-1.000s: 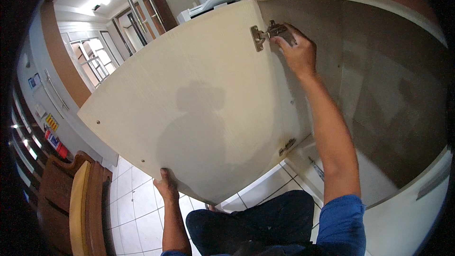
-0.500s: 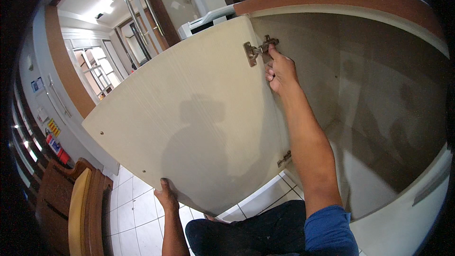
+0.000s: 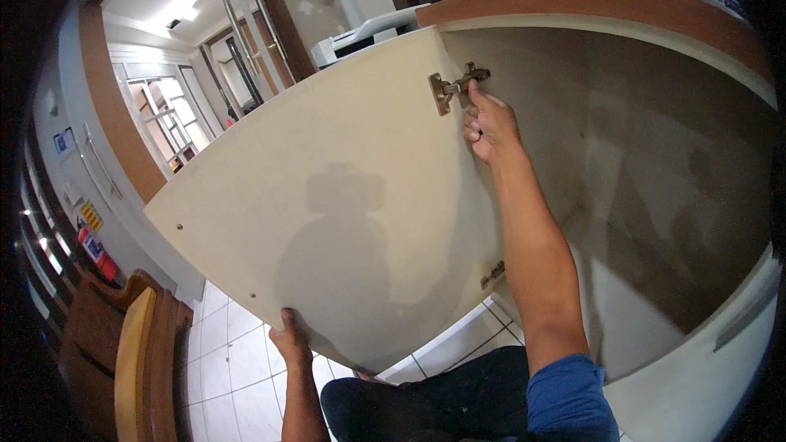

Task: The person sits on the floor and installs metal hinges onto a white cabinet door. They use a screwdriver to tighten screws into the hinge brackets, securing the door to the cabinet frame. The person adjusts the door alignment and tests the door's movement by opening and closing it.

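A cream cabinet door [image 3: 352, 139] stands swung out to the left of the cabinet. My left hand [image 3: 291, 339] grips its lower edge, thumb on the inner face and the other fingers hidden behind the panel. At the top hinge [image 3: 460, 86], a metal concealed hinge joining door and side wall, my right hand [image 3: 491, 124] is raised with its thumb against the underside of the arm. The fingers of that hand are curled, and a small dark spot shows by them that I cannot make out. A lower hinge [image 3: 492, 275] sits partly behind my right forearm.
The cabinet interior [image 3: 647, 172] opens on the right under a brown countertop [image 3: 589, 4]. A white machine [image 3: 364, 35] rests behind the door's top edge. At lower left stands a wooden bench [image 3: 135, 360] with a yellow cushion; a fire extinguisher [image 3: 97, 254] hangs beyond it.
The view has shifted slightly, so the door and hinge appear a little further right. Both hands keep the same holds on the door edge and the top hinge.
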A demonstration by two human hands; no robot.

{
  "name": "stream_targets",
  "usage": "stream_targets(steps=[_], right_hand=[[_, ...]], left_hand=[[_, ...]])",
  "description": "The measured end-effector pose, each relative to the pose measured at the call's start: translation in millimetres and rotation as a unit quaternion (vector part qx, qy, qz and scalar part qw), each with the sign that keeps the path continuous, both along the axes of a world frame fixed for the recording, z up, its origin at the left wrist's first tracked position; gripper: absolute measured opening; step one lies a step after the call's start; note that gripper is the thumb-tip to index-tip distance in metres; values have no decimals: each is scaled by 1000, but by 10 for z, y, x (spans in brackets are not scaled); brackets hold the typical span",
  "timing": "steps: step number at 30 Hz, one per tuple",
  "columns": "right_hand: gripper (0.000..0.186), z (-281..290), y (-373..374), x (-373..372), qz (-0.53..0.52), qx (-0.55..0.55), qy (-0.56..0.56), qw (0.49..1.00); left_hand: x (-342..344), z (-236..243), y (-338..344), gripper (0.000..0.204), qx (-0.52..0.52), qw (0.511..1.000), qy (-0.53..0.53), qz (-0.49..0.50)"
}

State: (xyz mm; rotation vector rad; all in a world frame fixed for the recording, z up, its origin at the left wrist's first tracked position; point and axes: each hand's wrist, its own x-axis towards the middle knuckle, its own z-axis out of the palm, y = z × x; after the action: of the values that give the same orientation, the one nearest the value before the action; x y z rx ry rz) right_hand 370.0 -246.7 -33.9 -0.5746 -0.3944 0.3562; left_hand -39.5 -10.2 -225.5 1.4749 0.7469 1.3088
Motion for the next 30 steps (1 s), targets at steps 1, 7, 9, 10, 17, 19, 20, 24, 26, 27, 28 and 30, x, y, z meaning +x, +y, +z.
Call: stream_targets(steps=[1, 7, 9, 10, 17, 19, 20, 24, 26, 27, 28, 30], right_hand=[[25, 3, 5, -2, 0, 1, -7, 1000], [24, 63, 4, -41, -27, -32, -1, 999], [23, 44, 2, -30, -17, -33, -16, 999], [23, 38, -2, -18, -12, -32, -24, 999], [24, 67, -40, -67, -18, -53, -21, 998], [23, 91, -48, -67, -17, -68, -14, 997], [23, 95, -56, -49, -18, -72, -18, 997], [23, 96, -48, -5, -53, -102, -43, 992], [23, 93, 4, -33, -84, -111, -29, 990], [23, 127, 13, -72, -104, -110, -11, 988], [24, 142, 26, -100, -122, -109, 7, 986], [23, 111, 79, -96, -96, -51, 40, 993]], left_hand=[[-8, 4, 2, 70, -4, 1000, -1, 0], [10, 57, -81, 72, 1, 1000, -2, 1], [1, 23, -70, 70, 4, 1000, -26, 7], [-5, 11, -53, 70, -3, 1000, -22, 2], [36, 151, -237, 65, -7, 1000, -15, 21], [54, 170, -266, 65, 7, 1000, -18, 22], [52, 161, -264, 65, 18, 999, -20, 22], [80, 159, -261, 67, 21, 998, -38, 36], [44, 77, -141, 68, 8, 999, -38, 18], [42, 56, -113, 68, 1, 999, -40, 6], [15, 34, -103, 70, -7, 999, -34, -1], [-16, 32, -89, 72, -20, 999, -25, -16]])
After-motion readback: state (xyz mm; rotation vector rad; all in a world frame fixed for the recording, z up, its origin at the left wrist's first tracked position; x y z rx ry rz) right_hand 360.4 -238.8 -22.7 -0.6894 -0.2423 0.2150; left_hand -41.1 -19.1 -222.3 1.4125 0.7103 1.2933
